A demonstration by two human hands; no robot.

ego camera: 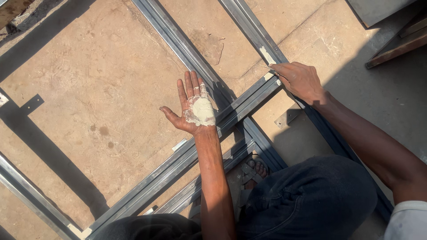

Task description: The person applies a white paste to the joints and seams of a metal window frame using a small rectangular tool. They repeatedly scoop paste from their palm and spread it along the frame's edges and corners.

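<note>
Left hand (192, 106) palm up holding pale putty (202, 111), right hand (299, 80) pressing on metal frame (249, 100) joint

Person, lower frame: dark denim trousers (311, 200); white short sleeve (407, 220) at lower right; strapped sandal (253, 171) on foot; both forearms bare; no gloves.

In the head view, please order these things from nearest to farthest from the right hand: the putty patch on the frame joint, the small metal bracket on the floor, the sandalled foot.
From the right hand:
1. Putty patch, at the fingertips on the frame joint.
2. Bracket, on the floor below the hand.
3. Foot, lower down, by the knee.
</note>
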